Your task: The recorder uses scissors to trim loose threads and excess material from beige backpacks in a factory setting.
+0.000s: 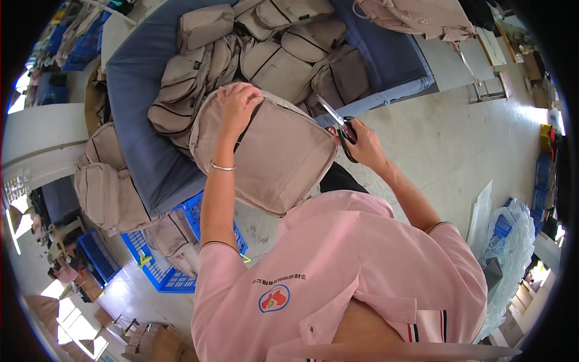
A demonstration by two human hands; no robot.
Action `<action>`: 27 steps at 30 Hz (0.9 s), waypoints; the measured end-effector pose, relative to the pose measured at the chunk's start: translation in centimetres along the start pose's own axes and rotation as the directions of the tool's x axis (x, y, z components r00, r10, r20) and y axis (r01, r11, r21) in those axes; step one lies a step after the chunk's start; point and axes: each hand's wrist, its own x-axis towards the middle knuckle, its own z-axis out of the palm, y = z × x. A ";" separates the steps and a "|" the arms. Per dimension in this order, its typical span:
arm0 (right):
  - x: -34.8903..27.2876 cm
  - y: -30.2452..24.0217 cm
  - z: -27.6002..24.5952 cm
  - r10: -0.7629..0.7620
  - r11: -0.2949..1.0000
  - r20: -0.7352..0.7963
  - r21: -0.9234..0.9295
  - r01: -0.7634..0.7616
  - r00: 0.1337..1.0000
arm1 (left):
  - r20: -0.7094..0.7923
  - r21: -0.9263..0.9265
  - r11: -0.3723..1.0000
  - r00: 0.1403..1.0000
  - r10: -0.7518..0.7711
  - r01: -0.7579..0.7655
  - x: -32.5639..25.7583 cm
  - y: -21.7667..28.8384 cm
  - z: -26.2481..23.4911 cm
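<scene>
A beige backpack lies tilted in front of me, its broad flat side up. My left hand grips its upper left part beside a dark strap or zip, fingers curled over the fabric. At the backpack's right edge, my right hand holds black-handled scissors, fingers round the handles. The blades point up and to the left, away from me, and stand a little apart from the cloth. Some fingers of the right hand also seem to touch the bag's edge.
Beyond the backpack, a large blue fabric-lined bin holds several similar beige bags. More bags sit at the left, over a blue plastic crate. A pinkish backpack lies on a table at the far right. Clear plastic wrap is heaped at the right.
</scene>
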 end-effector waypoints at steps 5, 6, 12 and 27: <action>3.1 -0.2 0.2 -0.158 0.968 0.148 -0.173 0.183 0.976 | -0.009 -0.040 0.999 1.000 0.004 -0.004 0.5 -0.2 0.3; 3.6 -0.1 0.4 -0.245 0.942 0.143 -0.199 0.271 0.959 | -0.006 -0.038 0.999 1.000 -0.006 0.006 0.5 -0.2 0.3; 6.2 -1.1 2.1 -0.284 0.910 0.189 -0.255 0.326 0.940 | 0.042 -0.094 0.995 0.999 -0.016 0.020 0.5 -0.3 0.1; 5.3 -1.3 3.8 -0.246 0.944 0.170 -0.183 0.276 0.954 | 0.026 -0.120 0.993 0.999 0.025 -0.022 0.9 -0.6 0.4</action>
